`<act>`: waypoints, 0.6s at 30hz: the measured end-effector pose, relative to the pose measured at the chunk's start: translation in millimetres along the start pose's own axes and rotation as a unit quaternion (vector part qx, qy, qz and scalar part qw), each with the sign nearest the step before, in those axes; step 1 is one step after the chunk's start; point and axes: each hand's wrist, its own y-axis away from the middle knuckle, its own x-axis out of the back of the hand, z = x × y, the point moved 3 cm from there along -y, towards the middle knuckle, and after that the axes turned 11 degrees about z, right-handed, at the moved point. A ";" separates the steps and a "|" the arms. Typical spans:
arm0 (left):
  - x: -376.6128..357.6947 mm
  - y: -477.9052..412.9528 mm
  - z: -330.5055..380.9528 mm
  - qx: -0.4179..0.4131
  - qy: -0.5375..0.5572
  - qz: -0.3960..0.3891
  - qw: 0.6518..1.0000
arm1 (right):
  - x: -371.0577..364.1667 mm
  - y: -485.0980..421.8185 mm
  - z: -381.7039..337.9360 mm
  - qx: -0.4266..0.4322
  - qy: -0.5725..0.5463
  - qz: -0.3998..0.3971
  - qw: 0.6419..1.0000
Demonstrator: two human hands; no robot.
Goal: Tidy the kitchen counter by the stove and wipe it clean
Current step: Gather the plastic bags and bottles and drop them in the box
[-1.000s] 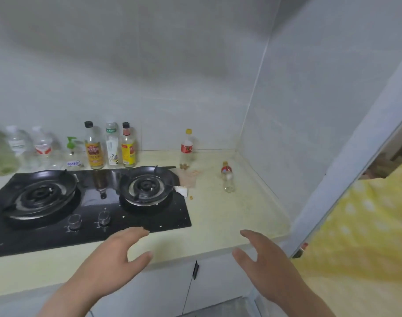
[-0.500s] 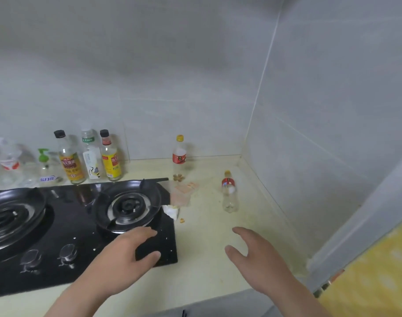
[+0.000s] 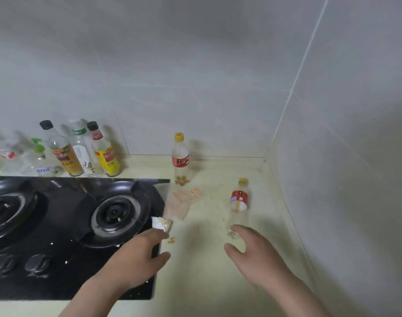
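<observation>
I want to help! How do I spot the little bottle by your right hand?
Look at the counter right of the stove. Two red-labelled, yellow-capped bottles stand there. The front bottle, near the side wall, is it; the back bottle stands by the rear wall.

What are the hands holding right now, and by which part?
Nothing. The left hand over the stove and the right hand over the counter are both open.

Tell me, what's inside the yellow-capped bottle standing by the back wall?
A few small tan lumps sit at the bottom of the bottle; above them it looks clear. Its red label hides the middle.
</observation>
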 end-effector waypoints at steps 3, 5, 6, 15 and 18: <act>-11.3 -16.1 -6.9 0.007 -0.019 -0.004 1.000 | -11.9 -17.2 -2.1 0.008 0.002 -0.026 1.000; -19.1 -34.1 -14.4 0.016 -0.024 -0.001 1.000 | -22.3 -28.3 -6.3 0.015 0.007 -0.042 0.999; -24.4 -43.3 -18.4 0.022 -0.024 -0.003 0.999 | -27.9 -34.0 -8.5 0.018 0.010 -0.047 0.999; -80.9 -105.8 -56.4 0.050 -0.110 -0.047 0.992 | -73.8 -71.8 -16.1 -0.001 0.002 -0.055 0.998; -93.8 -111.3 -60.3 0.038 -0.176 -0.060 0.982 | -76.8 -79.0 -6.1 -0.038 -0.019 -0.027 0.999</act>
